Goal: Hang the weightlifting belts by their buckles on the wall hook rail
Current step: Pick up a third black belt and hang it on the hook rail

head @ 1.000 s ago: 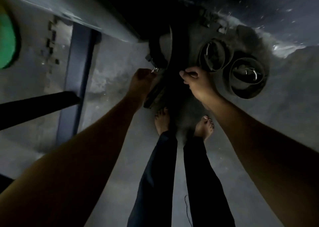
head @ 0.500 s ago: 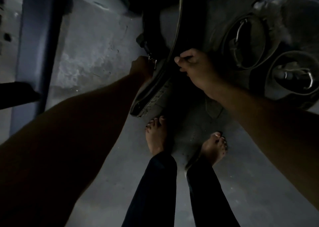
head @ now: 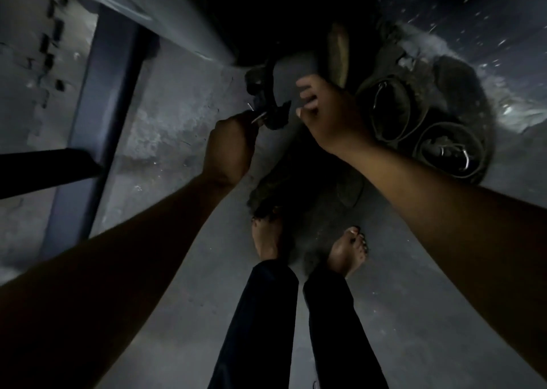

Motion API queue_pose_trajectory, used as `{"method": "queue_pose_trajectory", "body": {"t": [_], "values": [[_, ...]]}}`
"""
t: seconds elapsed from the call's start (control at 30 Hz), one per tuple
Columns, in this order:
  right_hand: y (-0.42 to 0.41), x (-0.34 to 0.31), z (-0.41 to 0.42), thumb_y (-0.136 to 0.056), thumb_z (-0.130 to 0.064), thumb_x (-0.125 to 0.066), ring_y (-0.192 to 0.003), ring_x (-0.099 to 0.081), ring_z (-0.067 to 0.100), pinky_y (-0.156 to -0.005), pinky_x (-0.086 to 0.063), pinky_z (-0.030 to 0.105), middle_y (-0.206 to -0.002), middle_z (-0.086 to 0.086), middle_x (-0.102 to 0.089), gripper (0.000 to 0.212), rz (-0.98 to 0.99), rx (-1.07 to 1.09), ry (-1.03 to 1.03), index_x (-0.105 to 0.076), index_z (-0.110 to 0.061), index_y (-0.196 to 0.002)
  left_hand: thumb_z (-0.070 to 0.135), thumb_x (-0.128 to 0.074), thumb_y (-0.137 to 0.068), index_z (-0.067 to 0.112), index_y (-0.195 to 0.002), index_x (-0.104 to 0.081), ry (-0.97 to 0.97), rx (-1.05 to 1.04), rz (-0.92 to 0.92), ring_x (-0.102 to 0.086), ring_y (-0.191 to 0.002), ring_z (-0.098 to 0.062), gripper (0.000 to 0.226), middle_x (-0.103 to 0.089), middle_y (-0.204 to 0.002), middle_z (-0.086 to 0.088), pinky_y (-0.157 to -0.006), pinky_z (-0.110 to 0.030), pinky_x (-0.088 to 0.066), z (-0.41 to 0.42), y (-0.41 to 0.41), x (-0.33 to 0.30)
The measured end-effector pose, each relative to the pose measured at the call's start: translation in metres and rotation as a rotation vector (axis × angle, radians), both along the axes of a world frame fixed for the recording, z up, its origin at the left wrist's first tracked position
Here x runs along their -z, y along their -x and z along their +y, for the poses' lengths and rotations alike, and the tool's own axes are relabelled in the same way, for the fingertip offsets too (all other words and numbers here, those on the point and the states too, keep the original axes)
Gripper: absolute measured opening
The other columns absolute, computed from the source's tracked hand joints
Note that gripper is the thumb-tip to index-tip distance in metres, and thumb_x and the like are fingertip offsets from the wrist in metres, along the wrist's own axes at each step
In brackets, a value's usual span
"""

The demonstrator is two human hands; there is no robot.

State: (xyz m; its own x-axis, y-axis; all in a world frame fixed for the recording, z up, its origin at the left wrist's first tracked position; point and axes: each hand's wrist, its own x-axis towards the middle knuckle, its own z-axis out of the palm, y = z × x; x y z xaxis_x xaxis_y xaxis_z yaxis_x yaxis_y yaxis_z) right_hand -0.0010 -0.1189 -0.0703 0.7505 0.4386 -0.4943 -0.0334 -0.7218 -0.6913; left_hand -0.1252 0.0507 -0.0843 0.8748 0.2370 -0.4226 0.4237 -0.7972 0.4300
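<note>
In dim light I hold a dark weightlifting belt [head: 299, 71] up in front of me above the floor. My left hand [head: 231, 148] is closed around its metal buckle end [head: 260, 116]. My right hand [head: 331, 116] grips the belt's wide band with the fingers curled over its edge. Two more belts lie rolled into coils on the floor to the right, a nearer coiled belt [head: 450, 151] and a farther coiled belt [head: 387, 107], each with a shiny buckle inside. The hook rail is not in view.
A grey wall with a dark vertical beam [head: 97, 122] runs along the left, and a black bar [head: 44, 169] juts out from it. My bare feet [head: 346, 255] stand on the concrete floor beside a dark mat or cloth [head: 310, 187].
The belt has been lifted and turned, its lower end no longer hanging near my feet. My left hand dropped lower on the buckle end; my right hand shifted along the band.
</note>
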Motion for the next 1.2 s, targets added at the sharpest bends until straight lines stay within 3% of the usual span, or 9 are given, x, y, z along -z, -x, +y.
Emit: {"method": "queue_pose_trajectory", "body": {"t": [0.2, 0.27, 0.4, 0.53, 0.67, 0.77, 0.87, 1.07, 1.2], "values": [[-0.019, -0.058, 0.005, -0.096, 0.001, -0.052, -0.134, -0.05, 0.034, -0.104, -0.051, 0.042, -0.149, 0.014, -0.045, 0.066, -0.205, -0.217, 0.122, -0.043, -0.03, -0.154, 0.023, -0.048, -0.102, 0.012, -0.11, -0.072, 0.045, 0.255, -0.104, -0.071, -0.074, -0.028, 0.027, -0.075, -0.09, -0.012, -0.063, -0.031, -0.052, 0.007, -0.036, -0.103], [-0.022, -0.074, 0.002, -0.095, -0.002, -0.055, -0.125, -0.052, 0.036, -0.096, -0.051, 0.041, -0.14, 0.015, -0.047, 0.057, -0.287, -0.294, 0.177, -0.052, -0.025, -0.147, 0.017, -0.052, -0.103, 0.011, -0.114, -0.07, 0.012, 0.296, -0.143, -0.07, -0.072, -0.027, 0.022, -0.074, -0.088, -0.012, -0.062, -0.028, -0.044, 0.011, -0.048, -0.132], [-0.03, -0.104, 0.001, -0.085, -0.009, -0.069, -0.111, -0.055, 0.041, -0.085, -0.048, 0.046, -0.12, 0.017, -0.055, 0.031, -0.565, -0.495, 0.341, -0.065, -0.013, -0.115, 0.019, -0.056, -0.103, 0.019, -0.135, -0.063, 0.016, 0.463, -0.126, -0.072, -0.092, -0.023, 0.032, -0.076, -0.109, -0.006, -0.078, -0.032, -0.054, 0.016, -0.056, -0.166], [-0.027, -0.137, 0.002, -0.095, -0.008, -0.059, -0.114, -0.063, 0.042, -0.09, -0.051, 0.051, -0.128, 0.018, -0.06, 0.032, -0.575, -0.619, 0.448, -0.061, -0.01, -0.127, 0.027, -0.055, -0.104, 0.021, -0.131, -0.066, 0.045, 0.404, -0.21, -0.073, -0.094, -0.023, 0.03, -0.076, -0.112, -0.003, -0.084, -0.039, -0.058, 0.015, -0.055, -0.192], [-0.013, -0.17, -0.003, -0.098, -0.004, -0.055, -0.109, -0.068, 0.04, -0.086, -0.055, 0.042, -0.123, 0.02, -0.068, 0.026, -0.563, -0.43, 0.444, -0.067, -0.005, -0.121, 0.033, -0.06, -0.101, 0.021, -0.136, -0.062, 0.186, 0.067, -0.375, -0.054, -0.124, -0.003, 0.037, -0.062, -0.14, -0.003, -0.102, -0.028, -0.051, -0.014, -0.049, -0.223], [-0.003, -0.208, -0.013, -0.1, -0.004, -0.054, -0.114, -0.067, 0.036, -0.091, -0.054, 0.038, -0.128, 0.016, -0.068, 0.029, -0.549, -0.184, 0.309, -0.066, -0.007, -0.126, 0.047, -0.063, -0.098, 0.023, -0.157, -0.037, 0.16, -0.046, -0.421, -0.029, -0.153, -0.018, 0.069, -0.03, -0.166, -0.005, -0.118, -0.046, -0.039, -0.04, -0.045, -0.259], [0.002, -0.268, -0.026, -0.097, -0.007, -0.062, -0.115, -0.069, 0.036, -0.094, -0.054, 0.037, -0.126, 0.018, -0.071, 0.032, -0.493, 0.094, 0.186, -0.068, -0.007, -0.128, 0.048, -0.068, -0.095, 0.019, -0.163, -0.015, 0.24, -0.207, -0.451, -0.014, -0.158, -0.011, 0.091, -0.013, -0.172, -0.002, -0.127, -0.036, -0.022, -0.068, -0.041, -0.315], [0.015, -0.424, -0.056, -0.095, -0.026, -0.071, -0.101, -0.072, 0.035, -0.075, -0.045, 0.028, -0.109, 0.019, -0.075, 0.027, -0.506, 0.276, 0.076, -0.073, -0.004, -0.11, 0.049, -0.066, -0.095, 0.023, -0.157, -0.024, 0.573, -0.454, -0.324, -0.045, -0.142, -0.006, 0.079, -0.047, -0.156, 0.0, -0.117, -0.041, -0.042, -0.12, -0.028, -0.444], [0.04, -0.521, -0.079, -0.099, -0.019, -0.059, -0.099, -0.068, 0.038, -0.076, -0.042, 0.03, -0.103, 0.019, -0.072, 0.022, -0.362, 0.313, -0.086, -0.07, -0.001, -0.105, 0.037, -0.062, -0.1, 0.03, -0.126, -0.058, 0.731, -0.405, -0.374, -0.058, -0.113, 0.016, 0.027, -0.068, -0.118, 0.022, -0.098, -0.024, -0.05, -0.156, -0.019, -0.534]]}}
